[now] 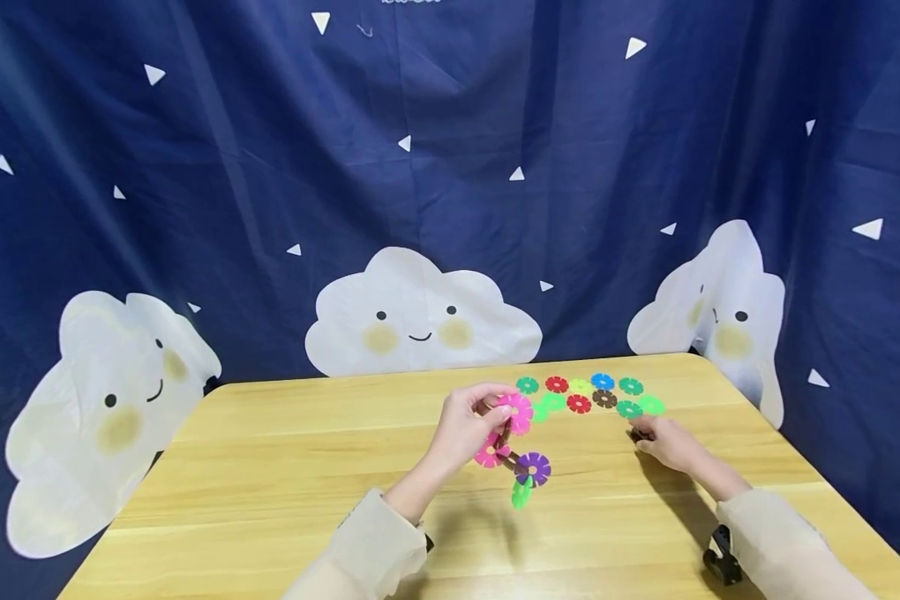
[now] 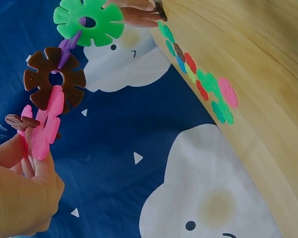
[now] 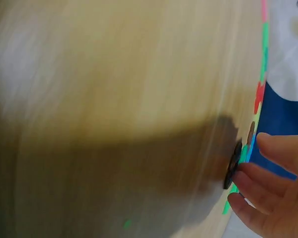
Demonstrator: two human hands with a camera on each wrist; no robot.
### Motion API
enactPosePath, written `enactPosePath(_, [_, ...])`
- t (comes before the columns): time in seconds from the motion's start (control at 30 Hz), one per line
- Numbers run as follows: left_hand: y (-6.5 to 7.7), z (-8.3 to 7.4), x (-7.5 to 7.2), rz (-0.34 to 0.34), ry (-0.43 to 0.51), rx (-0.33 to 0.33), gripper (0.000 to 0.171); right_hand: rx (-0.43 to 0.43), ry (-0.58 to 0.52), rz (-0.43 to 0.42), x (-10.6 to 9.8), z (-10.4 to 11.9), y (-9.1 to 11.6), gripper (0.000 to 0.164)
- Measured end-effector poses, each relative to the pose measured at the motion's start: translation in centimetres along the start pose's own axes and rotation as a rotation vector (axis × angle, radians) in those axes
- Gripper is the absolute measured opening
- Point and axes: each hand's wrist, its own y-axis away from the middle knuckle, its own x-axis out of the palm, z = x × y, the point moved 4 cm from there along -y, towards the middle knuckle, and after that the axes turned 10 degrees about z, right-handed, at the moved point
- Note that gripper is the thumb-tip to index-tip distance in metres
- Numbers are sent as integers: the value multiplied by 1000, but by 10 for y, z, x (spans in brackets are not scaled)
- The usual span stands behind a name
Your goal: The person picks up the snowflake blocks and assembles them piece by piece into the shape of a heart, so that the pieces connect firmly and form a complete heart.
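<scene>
In the head view my left hand [image 1: 468,425] pinches a chain of interlocked, notched flower discs between thumb and fingers. Its pink disc [image 1: 519,414] sits at the fingertips, and a purple disc [image 1: 532,469] and a green disc [image 1: 521,492] hang lower. The left wrist view shows a brown disc [image 2: 54,79] linked among them. Over at the right, my right hand [image 1: 671,443] reaches down to a dark disc [image 3: 233,164] on the table. Its fingertips are right at the disc's edge, while the thumb stands apart from them.
Loose flower discs lie in rows toward the table's back right, among them a blue disc [image 1: 602,381], a red disc [image 1: 579,404] and a brown disc [image 1: 604,398]. Behind the wooden table [image 1: 270,483] hangs a dark blue curtain [image 1: 457,100] with clouds and triangles.
</scene>
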Motion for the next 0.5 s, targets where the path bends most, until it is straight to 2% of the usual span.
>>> enactPosePath(0.1, [-5, 13, 1, 3, 6, 1, 19, 54, -19, -8, -1, -2, -1, 37])
enactPosePath(0.2, [-9, 23, 2, 11, 12, 3, 20, 104, 25, -20, 0, -6, -2, 39])
enactPosePath(0.4, [-10, 25, 4, 27, 38, 14, 20, 165, 29, -20, 5, -17, -2, 23])
enactPosePath(0.5, [-11, 26, 6, 35, 54, 10, 20, 194, -22, -35, 4, -24, -1, 26])
